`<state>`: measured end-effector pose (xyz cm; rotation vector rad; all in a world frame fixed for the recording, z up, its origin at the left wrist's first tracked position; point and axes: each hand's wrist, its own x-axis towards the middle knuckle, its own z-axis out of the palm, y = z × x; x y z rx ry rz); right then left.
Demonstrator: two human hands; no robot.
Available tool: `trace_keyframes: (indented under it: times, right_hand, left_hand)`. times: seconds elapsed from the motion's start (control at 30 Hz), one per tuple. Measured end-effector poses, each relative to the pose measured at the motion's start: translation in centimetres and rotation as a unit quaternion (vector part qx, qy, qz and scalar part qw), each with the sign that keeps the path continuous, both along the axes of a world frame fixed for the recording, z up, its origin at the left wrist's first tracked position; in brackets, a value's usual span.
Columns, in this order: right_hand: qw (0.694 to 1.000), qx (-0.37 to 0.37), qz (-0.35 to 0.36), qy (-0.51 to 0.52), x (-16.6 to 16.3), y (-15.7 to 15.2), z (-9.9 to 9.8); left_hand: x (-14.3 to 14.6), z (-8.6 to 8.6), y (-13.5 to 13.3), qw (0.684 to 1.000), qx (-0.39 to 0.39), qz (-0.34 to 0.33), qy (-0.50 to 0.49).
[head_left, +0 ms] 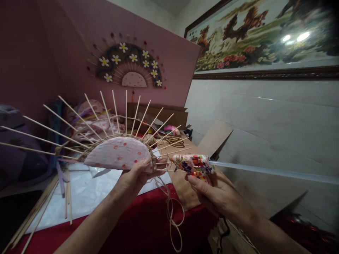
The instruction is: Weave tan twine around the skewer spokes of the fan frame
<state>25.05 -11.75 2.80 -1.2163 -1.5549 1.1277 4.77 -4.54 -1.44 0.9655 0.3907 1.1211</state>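
My left hand point(140, 173) grips the lower right corner of a half-round panel point(119, 151) covered in pale pink cloth with red flowers. Thin wooden sticks point(126, 113) fan out from its curved edge, which is bound with twine. A loose loop of twine point(169, 208) hangs below that corner. In my right hand point(206, 188) is a flower-patterned glue gun point(192, 164), fingers wrapped round its handle. A long clear glue stick point(265, 171) juts from its back. The nozzle points left, close to the sticks at the panel's right end; whether it touches them I cannot tell.
A finished fan-shaped decoration point(132, 65) with white flowers hangs on the pink board. Below it lie crumpled pink cloth point(92, 116) and a cardboard box point(159, 114). Spare sticks point(39, 211) and white paper point(87, 190) lie on the red tablecloth point(148, 215). A tiled wall stands right.
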Motion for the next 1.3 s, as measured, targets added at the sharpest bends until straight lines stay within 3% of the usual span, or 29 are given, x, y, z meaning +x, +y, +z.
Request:
trace_keyframes:
  times: [0.3,0.57,0.7,0.77,0.83,0.9,0.97,1.1,1.17,1.3]
  right_hand:
    - [0.999,0.016,-0.001,0.034,-0.2,0.1,0.0]
    - [0.999,-0.017,-0.037,0.034,-0.4,-0.1,0.5]
    - [0.997,-0.029,-0.005,0.074,-0.4,0.2,1.1]
    - [0.993,0.003,-0.031,0.11,0.4,0.7,1.6]
    - [0.984,0.073,-0.104,0.128,1.8,1.7,1.7]
    - [0.973,0.127,-0.172,0.082,3.9,3.3,1.0]
    - [0.968,0.124,-0.218,-0.027,6.2,5.2,-0.7]
    - [0.947,0.147,-0.174,-0.226,10.0,8.5,-5.5]
    - [0.924,0.121,-0.168,-0.322,10.9,9.6,-7.3]
    - [0.881,0.103,-0.13,-0.444,11.0,10.8,-8.2]
  left_hand:
    - [0.0,0.0,0.1,1.0,-0.014,0.01,0.002]
    - [0.0,-0.2,0.4,0.999,-0.03,0.02,-0.012]
    - [0.0,-0.2,0.5,0.999,-0.031,0.02,-0.013]
    - [0.0,-0.1,0.5,0.999,-0.029,0.018,-0.009]
    - [0.0,-0.1,0.6,0.999,-0.027,0.016,-0.01]
    - [-0.1,0.0,0.8,0.999,-0.024,0.02,-0.014]
    - [-0.3,0.1,0.9,0.999,-0.022,0.026,-0.02]
    - [-0.7,0.6,0.8,0.999,-0.018,0.028,-0.039]
    - [-0.8,0.7,0.7,0.999,-0.017,0.025,-0.045]
    - [-0.8,1.0,0.6,0.998,-0.027,0.02,-0.05]
